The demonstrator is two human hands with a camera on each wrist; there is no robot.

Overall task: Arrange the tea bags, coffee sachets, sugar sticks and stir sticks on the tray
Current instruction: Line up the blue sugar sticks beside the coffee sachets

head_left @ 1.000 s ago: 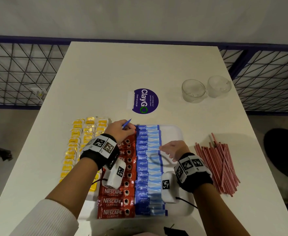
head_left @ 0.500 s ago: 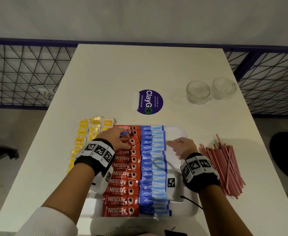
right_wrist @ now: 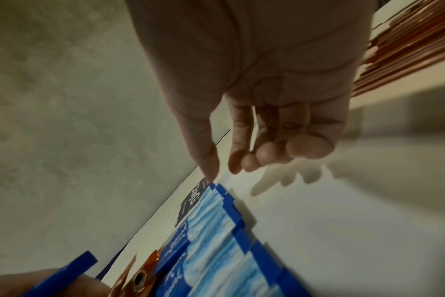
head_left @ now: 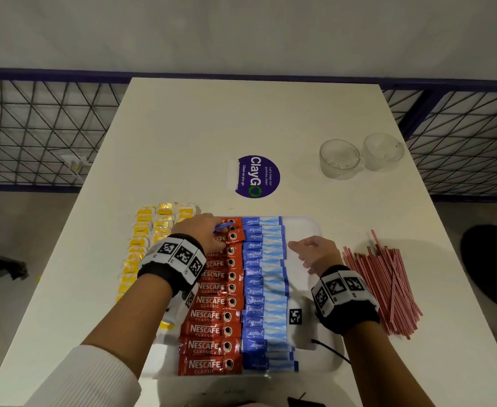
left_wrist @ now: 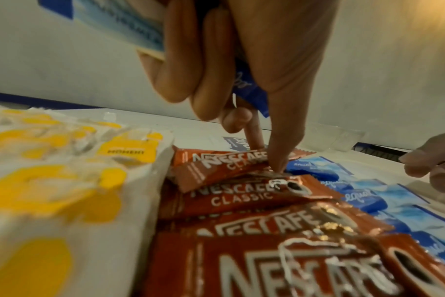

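A white tray (head_left: 303,230) holds a column of red coffee sachets (head_left: 212,327) and a column of blue sugar sticks (head_left: 265,289). Yellow tea bags (head_left: 141,248) lie in rows to its left, and red stir sticks (head_left: 388,283) are piled on the table to its right. My left hand (head_left: 212,233) grips a loose blue sugar stick (left_wrist: 249,88) in its curled fingers while a fingertip (left_wrist: 277,160) presses the far coffee sachets (left_wrist: 229,166). My right hand (head_left: 312,251) hovers relaxed and empty over bare tray beside the sugar sticks (right_wrist: 216,241).
Two clear glass cups (head_left: 339,158) (head_left: 383,155) stand at the far right of the white table. A round purple sticker (head_left: 257,176) lies beyond the tray. A wire-mesh railing (head_left: 36,133) runs behind the table on both sides.
My left hand shifted left from the top of the sugar column onto the far coffee sachets, still holding the blue stick. My right hand lifted off the sugar sticks and now hovers beside them.
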